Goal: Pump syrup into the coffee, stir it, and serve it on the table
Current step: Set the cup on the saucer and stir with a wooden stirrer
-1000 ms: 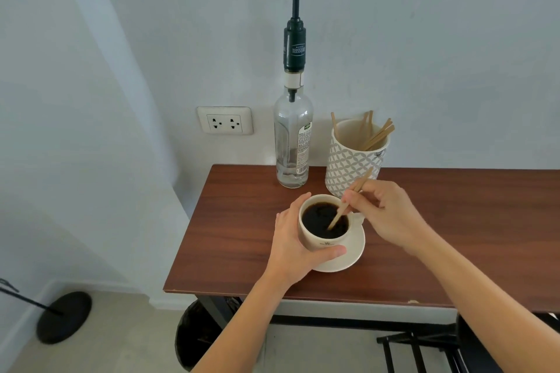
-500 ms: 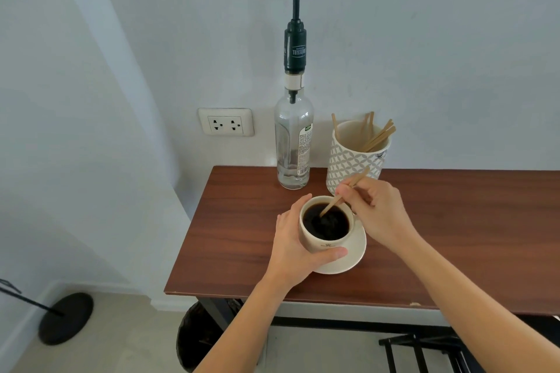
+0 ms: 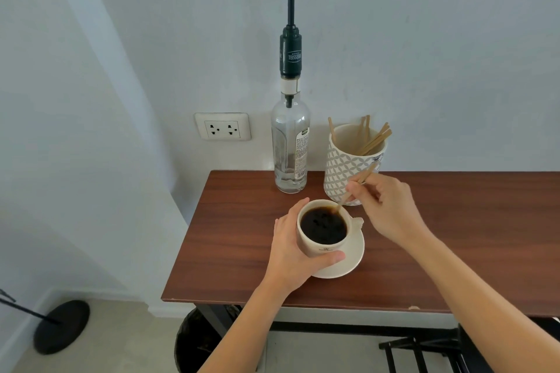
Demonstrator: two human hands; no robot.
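Note:
A cream cup (image 3: 321, 248) full of black coffee (image 3: 323, 227) stands on a cream saucer (image 3: 351, 260) near the left end of the brown table (image 3: 454, 251). My left hand (image 3: 291, 248) wraps around the cup's left side, thumb across its front. My right hand (image 3: 388, 206) pinches a wooden stir stick (image 3: 356, 188) whose lower tip dips into the coffee at the cup's far right rim. A clear syrup bottle (image 3: 290, 145) with a tall black pump (image 3: 289, 18) stands behind the cup against the wall.
A patterned holder (image 3: 342, 172) with several wooden sticks stands right of the bottle, just behind my right hand. A wall socket (image 3: 222, 126) is left of the bottle. Under the table sit a black bin (image 3: 194, 342) and a black frame (image 3: 424, 351). A round stand base (image 3: 62, 325) lies on the floor at left.
The stick's tip has circled from the cup's near middle over to its far right rim, and my right hand has shifted slightly back. My left hand has kept its hold on the cup.

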